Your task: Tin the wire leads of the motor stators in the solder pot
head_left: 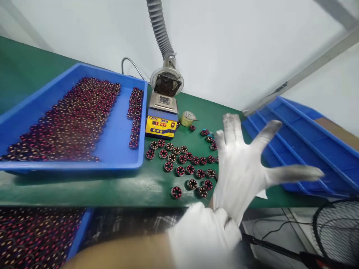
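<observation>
My left hand (206,235), in a white glove, reaches in from the bottom. Its fingers are closed on the cuff of the white glove (231,203) on my other hand, near the wrist. My right hand (242,160) is raised over the table's right part with its fingers spread, holding nothing. The fingertips of its glove look greyed. Left of it, several small round parts (180,171) with dark rims and red or tan spots lie loosely on the green table. Some more of them are partly hidden behind the right hand.
A blue tray (112,164) full of similar round parts stands left. Beside it is a yellow-blue heating unit (159,125) with a lit display, under a fan hood and grey hose (161,30). A small round tub (187,118) stands behind. Blue bins (303,142) lean right.
</observation>
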### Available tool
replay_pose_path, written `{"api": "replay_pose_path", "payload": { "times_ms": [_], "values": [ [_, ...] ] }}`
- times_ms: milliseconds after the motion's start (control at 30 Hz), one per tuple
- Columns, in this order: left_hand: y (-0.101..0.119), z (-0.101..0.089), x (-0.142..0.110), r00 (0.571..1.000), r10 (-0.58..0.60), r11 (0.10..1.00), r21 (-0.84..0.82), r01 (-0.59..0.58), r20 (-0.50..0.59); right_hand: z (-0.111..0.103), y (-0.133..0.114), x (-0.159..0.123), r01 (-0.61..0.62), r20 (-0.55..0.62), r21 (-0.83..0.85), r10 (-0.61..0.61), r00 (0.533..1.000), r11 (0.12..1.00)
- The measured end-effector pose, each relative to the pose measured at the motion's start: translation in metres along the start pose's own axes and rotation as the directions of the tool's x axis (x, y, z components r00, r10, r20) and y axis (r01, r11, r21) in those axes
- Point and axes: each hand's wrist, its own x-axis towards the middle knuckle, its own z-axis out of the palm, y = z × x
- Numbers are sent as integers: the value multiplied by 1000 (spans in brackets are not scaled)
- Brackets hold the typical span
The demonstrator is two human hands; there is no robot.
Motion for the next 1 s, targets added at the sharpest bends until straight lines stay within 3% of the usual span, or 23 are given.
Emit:
{"api": "replay_pose_path", "payload": {
  "times_ms": [67,100,133,200,267,300,333,367,433,500,600,700,833,1000],
  "values": [
    [2,16,-16,983,-173,982,61,177,-63,-14,-6,-13,-55,-57,-60,51,997,997],
    [1,21,-26,978,-196,980,53,192,75,-23,-9,-21,-95,-92,-89,87,992,991],
    [-3,23,-37,971,-122,992,18,121,206,-33,-11,-30,-161,-129,-135,144,981,978],
    [-17,20,-59,955,-15,999,-24,23,296,-55,-12,-53,-307,-210,-357,244,947,882],
    [-34,9,-78,945,16,999,-36,-4,328,-75,-7,-79,-448,-279,-641,356,892,623],
    [-43,3,-84,941,-29,999,-14,36,338,-84,-3,-92,-479,-301,-745,406,863,464],
    [-52,-2,-89,932,-94,995,18,94,351,-91,3,-104,-481,-324,-816,435,840,321],
    [-61,-7,-92,912,-231,973,94,212,339,-96,9,-116,-466,-345,-858,434,833,213],
    [-75,-10,-91,842,-444,893,220,392,305,-101,20,-136,-448,-391,-888,343,854,104],
    [-87,-7,-83,784,-550,830,290,476,289,-102,28,-149,-451,-426,-887,201,882,100],
    [-97,1,-63,761,-589,803,306,511,273,-101,31,-153,-449,-445,-875,65,893,180],
    [-99,4,-49,764,-595,798,289,528,248,-104,29,-148,-437,-420,-870,120,899,228],
    [-96,3,-48,766,-600,797,254,549,228,-106,26,-142,-422,-357,-878,278,892,226],
    [-90,-3,-54,737,-646,758,53,650,196,-96,23,-133,-553,-446,-755,343,827,352]
  ]
}}
